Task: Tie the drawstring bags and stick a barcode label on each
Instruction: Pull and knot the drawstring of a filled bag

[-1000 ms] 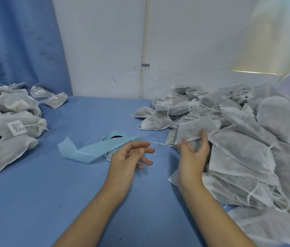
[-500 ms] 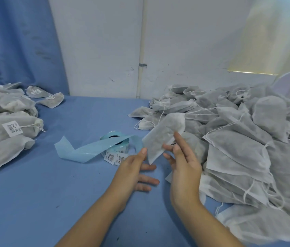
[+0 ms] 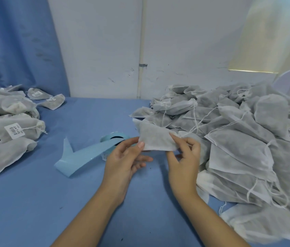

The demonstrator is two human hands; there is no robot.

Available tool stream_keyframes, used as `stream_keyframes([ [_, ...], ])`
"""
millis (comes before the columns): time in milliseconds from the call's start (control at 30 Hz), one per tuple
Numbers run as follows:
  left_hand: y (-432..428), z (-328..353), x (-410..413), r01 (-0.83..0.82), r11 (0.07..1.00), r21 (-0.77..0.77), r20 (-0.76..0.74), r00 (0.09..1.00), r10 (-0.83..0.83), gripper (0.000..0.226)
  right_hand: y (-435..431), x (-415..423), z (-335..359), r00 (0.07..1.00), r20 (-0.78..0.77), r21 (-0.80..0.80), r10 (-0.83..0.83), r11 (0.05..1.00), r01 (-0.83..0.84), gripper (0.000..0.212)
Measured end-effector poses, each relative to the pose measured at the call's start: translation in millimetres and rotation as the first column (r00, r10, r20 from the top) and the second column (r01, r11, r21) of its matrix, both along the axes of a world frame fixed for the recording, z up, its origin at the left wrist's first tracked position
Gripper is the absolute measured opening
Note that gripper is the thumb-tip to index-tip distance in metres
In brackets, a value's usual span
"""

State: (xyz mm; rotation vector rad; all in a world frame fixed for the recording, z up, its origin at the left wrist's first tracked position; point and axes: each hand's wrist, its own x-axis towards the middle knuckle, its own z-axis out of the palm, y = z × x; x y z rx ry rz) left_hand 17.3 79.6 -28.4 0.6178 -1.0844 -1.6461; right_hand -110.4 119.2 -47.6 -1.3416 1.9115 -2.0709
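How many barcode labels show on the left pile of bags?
3: front label midway in the left pile; two back labels side by side at its far edge. Others may be hidden.

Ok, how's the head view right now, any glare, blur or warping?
Head view: soft even light, no harsh shadows; a bright glare patch on the wall upper right; wide-angle distortion bows the wall pipe slightly; the held bag is fairly sharp, frame edges softer.

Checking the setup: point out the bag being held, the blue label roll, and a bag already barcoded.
held bag [image 3: 155, 139], head view, middle of fabric.
blue label roll [image 3: 87, 154], head view, unrolled tail.
labelled bag [image 3: 14, 131], head view, barcode sticker.
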Motion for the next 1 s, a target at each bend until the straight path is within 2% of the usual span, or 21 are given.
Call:
stream_keyframes([
  [67,3,-2,-1,0.011,0.997,-0.077,0.064,0.998,-0.006,0.021,-2,-2,1,0.996,0.088,0.009,0.014,1.0,-0.015,0.021],
  [100,5,-5,-2,-0.006,0.993,-0.115,0.118,0.993,0.019,0.016,-3,-4,1,0.992,0.123,0.017,0.009,1.0,-0.012,0.016],
  [167,9,-13,-6,-0.063,0.985,-0.162,0.24,0.965,0.101,0.016,-4,-9,0,0.97,0.242,0.013,0.039,0.999,-0.044,0.025],
  [233,12,-19,-10,-0.082,0.981,-0.174,0.32,0.938,0.134,0.016,-3,-9,3,0.907,0.402,-0.028,0.126,0.992,-0.125,0.027],
  [300,12,-21,-13,-0.03,0.988,-0.15,0.334,0.939,0.079,0.019,-1,-5,4,0.867,0.463,-0.03,0.185,0.981,-0.193,0.025],
  [367,12,-22,-16,0.074,0.993,-0.089,0.264,0.963,-0.048,0.021,-1,1,3,0.834,0.493,-0.018,0.25,0.961,-0.277,0.025],
  [433,12,-22,-18,0.119,0.992,-0.046,0.215,0.971,-0.106,0.019,-3,7,3,0.761,0.569,-0.042,0.312,0.935,-0.352,0.027],
  [567,9,-25,-16,-0.007,1.0,0.018,0.249,0.968,0.002,0.007,-4,13,1,0.633,0.705,-0.065,0.319,0.918,-0.39,0.029],
  [667,7,-27,-16,-0.074,0.995,-0.073,0.368,0.925,0.096,0.017,-1,13,-3,0.48,0.789,-0.177,0.383,0.89,-0.42,0.019],
  [700,7,-27,-16,-0.067,0.992,-0.103,0.393,0.914,0.103,0.018,0,13,-4,0.471,0.791,-0.182,0.39,0.886,-0.427,0.015],
  [733,8,-28,-16,-0.049,0.992,-0.116,0.403,0.911,0.092,0.018,0,13,-6,0.504,0.78,-0.149,0.371,0.892,-0.427,0.011],
  [833,7,-26,-15,0.013,0.996,-0.086,0.364,0.931,0.02,0.016,-1,14,-10,0.679,0.687,0.019,0.259,0.927,-0.374,0.009],
  [933,6,-25,-14,0.035,0.999,-0.041,0.321,0.947,-0.02,0.021,0,17,-11,0.803,0.548,0.141,0.236,0.92,-0.366,0.02],
  [1000,5,-25,-14,0.033,0.999,-0.028,0.312,0.95,-0.023,0.022,4,22,-9,0.84,0.468,0.188,0.276,0.897,-0.4,0.027],
])
